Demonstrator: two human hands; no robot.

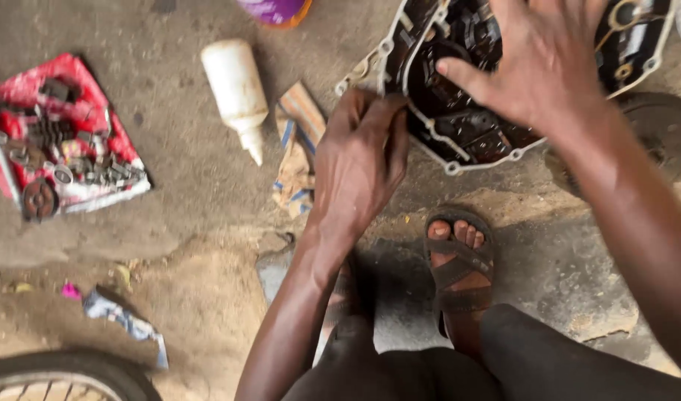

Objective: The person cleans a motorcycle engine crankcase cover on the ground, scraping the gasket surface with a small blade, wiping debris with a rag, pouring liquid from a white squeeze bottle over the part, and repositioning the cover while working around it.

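An open engine casing (459, 126), dark and oily inside with a pale metal rim, lies on the ground at the top right. My right hand (537, 63) is spread flat over its inside, fingers apart, thumb pointing left. My left hand (359, 160) is at the casing's left rim, fingertips pinched together against the edge; whether something small is between them is hidden.
A white squeeze bottle (238, 90) lies left of a striped rag (299, 145). A red cloth (62, 134) at the far left carries several gears and small metal parts. My sandalled foot (459, 263) rests below the casing. A tyre (65, 375) shows at the bottom left.
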